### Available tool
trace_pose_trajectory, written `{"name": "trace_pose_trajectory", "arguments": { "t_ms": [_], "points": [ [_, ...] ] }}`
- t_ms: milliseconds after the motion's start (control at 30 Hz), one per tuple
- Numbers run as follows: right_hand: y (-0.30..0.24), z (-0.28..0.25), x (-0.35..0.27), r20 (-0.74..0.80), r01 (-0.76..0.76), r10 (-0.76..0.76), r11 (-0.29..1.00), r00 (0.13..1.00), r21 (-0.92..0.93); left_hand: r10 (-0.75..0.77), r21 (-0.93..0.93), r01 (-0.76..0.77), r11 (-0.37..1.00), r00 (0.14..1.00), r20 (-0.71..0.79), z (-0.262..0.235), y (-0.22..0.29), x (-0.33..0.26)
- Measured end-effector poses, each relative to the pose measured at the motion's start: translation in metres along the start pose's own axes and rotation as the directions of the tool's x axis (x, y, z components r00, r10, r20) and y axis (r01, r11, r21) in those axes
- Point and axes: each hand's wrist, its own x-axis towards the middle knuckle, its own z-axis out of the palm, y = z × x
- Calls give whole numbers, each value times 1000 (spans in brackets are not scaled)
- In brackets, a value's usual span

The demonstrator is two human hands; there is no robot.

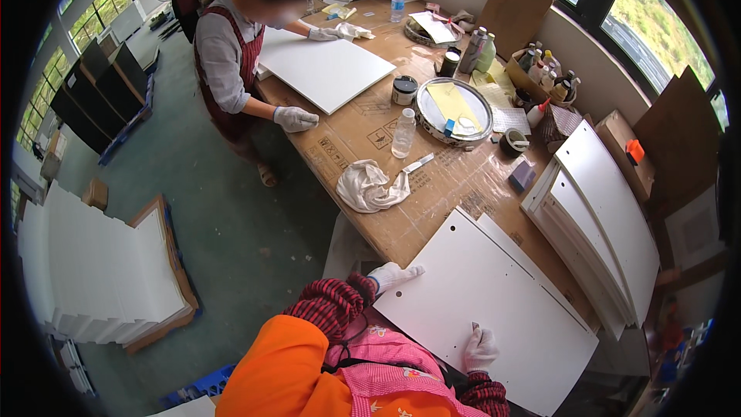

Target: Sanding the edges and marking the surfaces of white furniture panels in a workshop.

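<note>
A large white panel (471,293) with small round holes lies in front of me, its near part reaching past the table edge. My left hand (394,276), in a white glove, grips the panel's left edge, with a finger stretched along the top face. Over the panel's near part, my right hand (480,350) is gloved too, with its fingers curled closed. What it holds, if anything, is too small to make out. Another white panel (494,230) shows partly beneath the first.
A stack of white panels (594,216) leans at the right. On the cardboard-covered table (324,150) are a rag (367,187), a scraper (419,163), a clear bottle (403,133) and a round lid (455,110). Across the left side, a gloved co-worker (228,54) handles another panel (328,69).
</note>
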Motion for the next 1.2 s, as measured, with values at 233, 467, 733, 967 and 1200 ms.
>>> {"name": "trace_pose_trajectory", "arguments": {
  "t_ms": [233, 467, 733, 967, 1200],
  "points": [
    [-3, -1, 2, -9, -9, 9, 1000, 1000, 6, 12, -8, -12, 1000, 998, -61, 4, -5, 5],
    [-8, -3, 3, -8, -20, 21, 999, 1000, 25, 4, -16, -6, 1000, 996, -91, 5, -5, -1],
    [-5, -1, 2, -18, -15, 16, 1000, 1000, 20, -35, -12, 34, 999, 998, -45, 3, 1, -4],
    [-1, 3, 2, -45, 9, -7, 999, 999, 42, -35, -31, 34, 999, 999, -16, 1, 0, -2],
    [3, 5, 2, -36, 27, -26, 1000, 999, 15, -28, -27, 28, 999, 1000, -11, 0, -2, 0]
  ]
}}
